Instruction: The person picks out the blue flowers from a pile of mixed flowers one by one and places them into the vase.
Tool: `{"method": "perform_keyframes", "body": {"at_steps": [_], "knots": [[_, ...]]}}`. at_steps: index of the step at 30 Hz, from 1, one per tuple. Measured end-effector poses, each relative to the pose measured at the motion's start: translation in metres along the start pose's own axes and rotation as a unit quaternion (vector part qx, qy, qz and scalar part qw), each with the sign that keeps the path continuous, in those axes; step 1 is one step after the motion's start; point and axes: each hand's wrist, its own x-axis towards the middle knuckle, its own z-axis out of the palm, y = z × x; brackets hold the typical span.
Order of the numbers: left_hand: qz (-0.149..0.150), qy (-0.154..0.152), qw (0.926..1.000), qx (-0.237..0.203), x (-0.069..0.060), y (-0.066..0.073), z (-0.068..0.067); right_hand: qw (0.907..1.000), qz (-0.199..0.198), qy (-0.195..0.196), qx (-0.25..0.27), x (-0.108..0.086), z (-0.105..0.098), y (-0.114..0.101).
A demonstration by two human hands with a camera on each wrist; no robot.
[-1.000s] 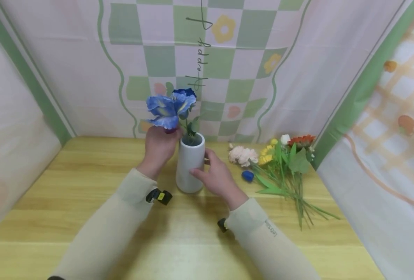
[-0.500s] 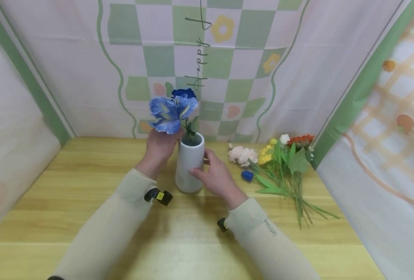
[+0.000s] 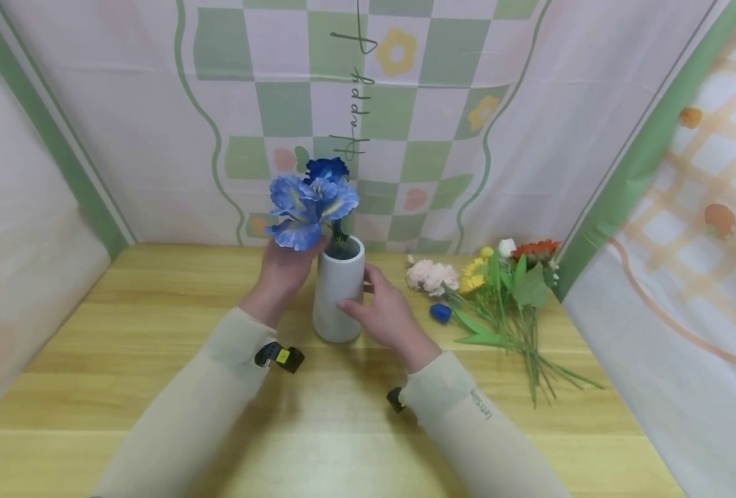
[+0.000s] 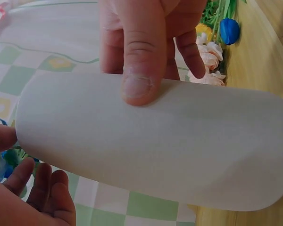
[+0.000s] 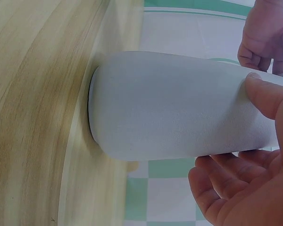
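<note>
A white vase (image 3: 338,297) stands upright on the wooden table, shown sideways in both wrist views. My right hand (image 3: 388,311) grips its right side, thumb on the front and fingers round the back. At the left of the rim my left hand (image 3: 283,271) pinches the stem of a light blue iris (image 3: 298,232); the bloom hides part of the fingers. In the left wrist view, the left thumb (image 4: 2,137) lies at the vase's rim with the fingertips (image 4: 20,175) close by. A dark blue flower (image 3: 327,169) rises from the vase behind the iris.
Right of the vase lie pale pink flowers (image 3: 431,277), a blue tulip head (image 3: 440,312), yellow flowers (image 3: 472,277), a white bloom (image 3: 507,247) and an orange-red flower (image 3: 536,249), their green stems overlapping. A checked cloth (image 3: 393,111) hangs behind the table (image 3: 343,429).
The iris has moved slightly down and to the right, nearer the vase mouth, with my left hand shifting a little lower. The right hand and vase have stayed in place.
</note>
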Motion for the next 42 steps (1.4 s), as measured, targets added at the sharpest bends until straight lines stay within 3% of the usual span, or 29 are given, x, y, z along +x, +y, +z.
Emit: {"method": "perform_keyframes", "body": {"at_steps": [4,7,12,16,18,24,28,33,36,42], "knots": [[0.001,0.003,0.9995,-0.03,-0.004,-0.002,0.001,1.0,0.0,0.002,-0.002,0.0,0.0,0.001],[-0.009,0.0,0.997,-0.077,-0.009,-0.007,0.001,1.0,0.0,0.001,0.0,-0.001,-0.001,0.002],[-0.045,-0.015,0.9827,-0.179,-0.02,-0.016,0.0,1.0,-0.003,0.003,0.001,-0.001,0.0,0.002],[-0.064,-0.025,0.9752,-0.211,-0.027,-0.02,-0.001,1.0,-0.004,0.006,-0.005,-0.001,0.0,0.001],[-0.076,-0.033,0.9745,-0.209,-0.03,-0.023,-0.002,1.0,-0.003,0.002,-0.006,-0.001,0.0,0.001],[-0.108,-0.075,0.9828,-0.131,-0.04,-0.041,-0.011,0.9975,-0.005,-0.026,-0.066,-0.002,-0.013,0.013],[-0.139,-0.103,0.9805,-0.094,-0.046,-0.058,-0.021,0.9897,-0.019,-0.037,-0.137,-0.006,-0.034,0.032],[-0.164,-0.12,0.9765,-0.073,-0.052,-0.071,-0.03,0.9735,-0.046,-0.02,-0.223,-0.011,-0.067,0.065],[-0.166,-0.12,0.9772,-0.056,-0.054,-0.074,-0.033,0.9648,-0.03,-0.018,-0.261,-0.014,-0.088,0.083],[-0.172,-0.131,0.9758,-0.033,-0.059,-0.077,-0.04,0.9594,0.021,-0.04,-0.278,-0.019,-0.123,0.112]]}}
